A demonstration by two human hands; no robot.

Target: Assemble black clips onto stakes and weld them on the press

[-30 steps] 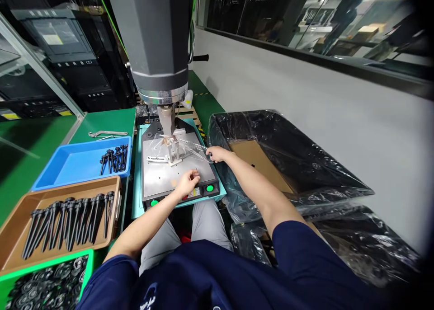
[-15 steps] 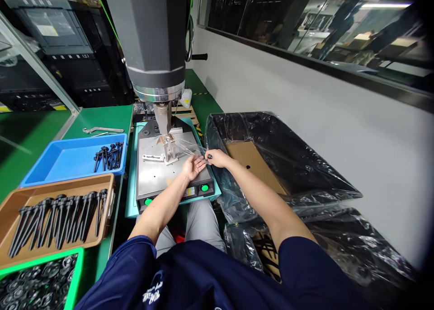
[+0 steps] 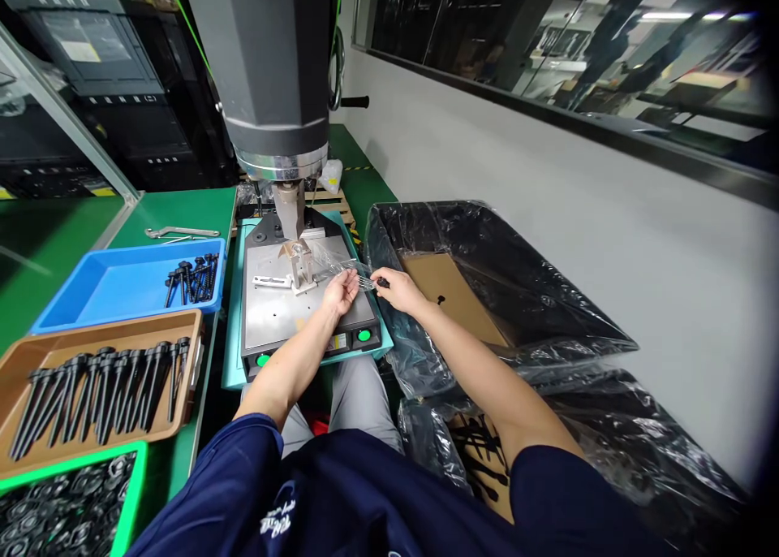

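The right hand (image 3: pixel 398 289) is pinching the black head of a thin pin (image 3: pixel 372 282), its shaft pointing left over the press plate (image 3: pixel 286 313). The left hand (image 3: pixel 341 291) is lying half open, palm up, fingertips touching the pin's shaft beside the clear film (image 3: pixel 332 256) under the press head (image 3: pixel 273 70).

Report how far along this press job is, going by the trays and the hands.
Done: a few black pins lie in the blue tray.
In hand: the right hand pinches a thin dark piece by the clear film on the press plate; the left hand is open beside it.
Left: a full row of black pins waits in the brown tray.
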